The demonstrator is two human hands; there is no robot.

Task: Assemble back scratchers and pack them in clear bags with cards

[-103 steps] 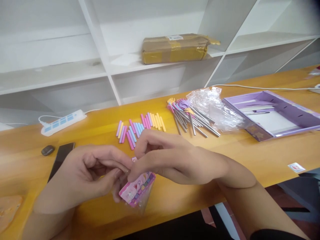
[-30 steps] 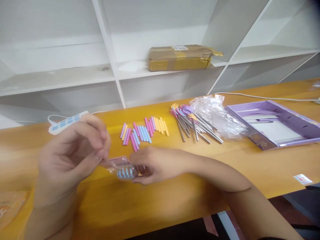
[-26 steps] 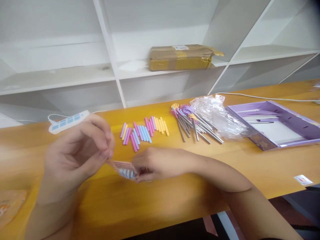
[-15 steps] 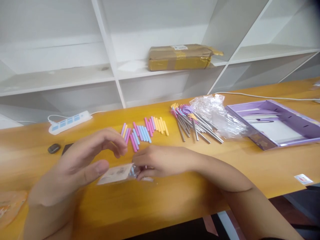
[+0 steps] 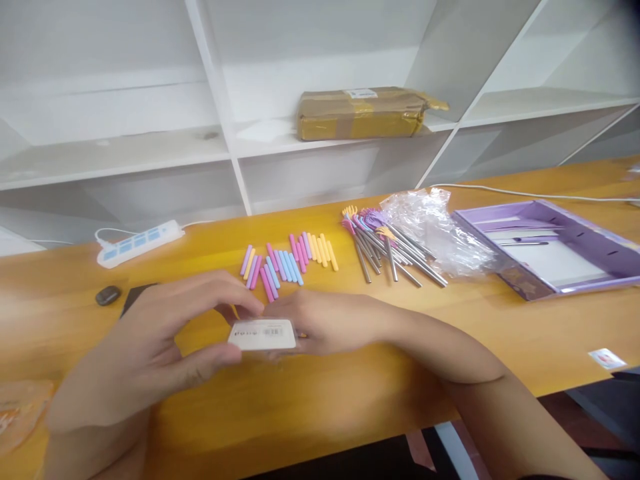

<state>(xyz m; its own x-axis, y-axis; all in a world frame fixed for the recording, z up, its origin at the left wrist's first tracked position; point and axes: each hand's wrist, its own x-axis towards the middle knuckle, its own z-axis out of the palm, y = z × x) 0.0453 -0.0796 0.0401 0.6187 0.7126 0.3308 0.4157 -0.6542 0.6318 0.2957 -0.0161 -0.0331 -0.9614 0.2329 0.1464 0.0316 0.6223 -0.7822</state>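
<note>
White shelving point(image 5: 280, 40) rises beyond the grip, behind the wooden table point(image 5: 340, 420). Right of the grip lies the open purple box point(image 5: 565, 260); beyond it, on a shelf, the taped cardboard carton point(image 5: 363, 117). Crumpled clear plastic point(image 5: 440, 233) and metal-handled back scratchers point(image 5: 390, 247) lie beyond and right, the power strip point(image 5: 143, 245) beyond and left. The right hand point(image 5: 320, 323) is clamped on the barcode card point(image 5: 263, 335); the left hand's point(image 5: 245, 332) thumb and fingers frame its left end, whether pinching unclear. Pastel sticks point(image 5: 285, 265) lie just beyond.
</note>
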